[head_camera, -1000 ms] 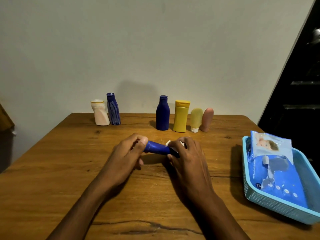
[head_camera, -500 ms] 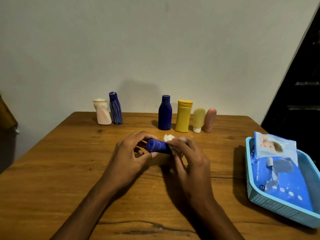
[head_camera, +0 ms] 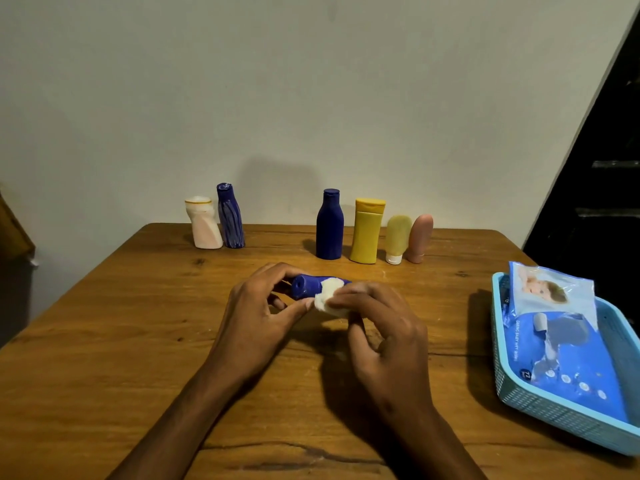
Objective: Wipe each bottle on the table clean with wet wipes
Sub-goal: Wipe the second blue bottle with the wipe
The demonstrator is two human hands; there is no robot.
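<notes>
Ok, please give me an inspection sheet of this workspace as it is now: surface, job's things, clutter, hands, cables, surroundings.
Surface: wooden table, with dark cracks in the near part.
Job's things: blue bottle held sideways above the table; white wet wipe pressed on it; six bottles standing at the far edge; wipes pack lying in the light blue basket on the right.
Clutter: nothing seen.
Hands: left hand grips the bottle's cap end; right hand pinches the wipe.
Cables: nothing seen.
Surroundings: plain wall behind; dark area at right.

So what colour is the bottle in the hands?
Dark blue; the held bottle shows best in the head view.
</notes>
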